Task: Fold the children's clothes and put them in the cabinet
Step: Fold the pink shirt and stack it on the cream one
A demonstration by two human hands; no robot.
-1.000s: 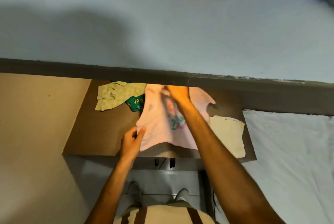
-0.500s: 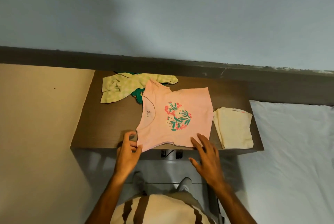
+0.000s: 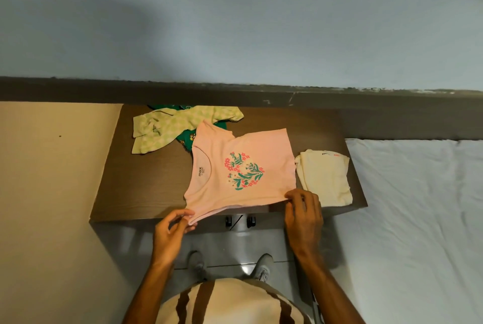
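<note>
Looking down from the head camera, we see the pink shirt (image 3: 235, 167) lying flat on the brown table (image 3: 136, 182), its near edge overhanging. Our left hand (image 3: 170, 234) pinches the near-left corner between thumb and fingertips, and our right hand (image 3: 303, 216) curls its fingers onto the near-right corner. A cream folded garment (image 3: 326, 180) lies just right of it, a green checked garment (image 3: 167, 127) behind.
</note>
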